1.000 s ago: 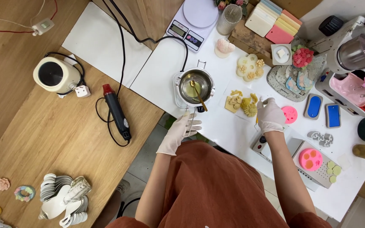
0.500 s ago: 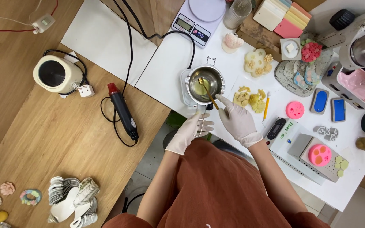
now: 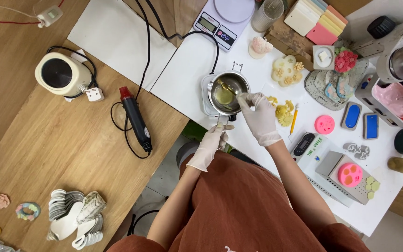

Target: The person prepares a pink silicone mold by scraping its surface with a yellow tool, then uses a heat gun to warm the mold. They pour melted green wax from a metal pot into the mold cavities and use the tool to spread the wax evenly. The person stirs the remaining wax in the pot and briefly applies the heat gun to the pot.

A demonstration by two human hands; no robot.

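White table point(image 3: 197, 65), top centre to 4 o'clock; wood bench point(image 3: 47, 154) fills the 8–10 o'clock side. Person in a rust apron point(image 3: 248, 205) at 6 o'clock, both hands in white gloves.

Pot point(image 3: 227, 91): small steel melting pot on a white warmer base, just above frame centre. Yellowish melt inside. Its handle runs from the pot toward 6 o'clock, so the long axis is roughly 12–6, handle end toward the person.

Left hand point(image 3: 211, 144) at 6 o'clock of the pot, fingers closed on the end of the pot handle.

Right hand point(image 3: 260, 116) at 4 o'clock of the pot, fingers pinched shut on a spoon point(image 3: 227, 87). Spoon axis runs about 10–4, bowl down in the melt toward 10, stem up to the fingertips at the pot's 3 o'clock rim.

Doing this well, as I read it: keep the left grip firm so the pot doesn't spin or slide off the base, stir slowly, keep the spoon bowl below the surface and off the rim to avoid splashing. Keep the glove clear of the hot wall.

Around it: scale point(image 3: 225, 21) at 12 o'clock, yellow flower casts point(image 3: 283, 112) just right of the right hand, orange pencil point(image 3: 294, 120) beside them, pink round mould point(image 3: 324, 124) at 3 o'clock. Heat gun point(image 3: 135, 119) on the bench at 9 o'clock, well apart from the pot.
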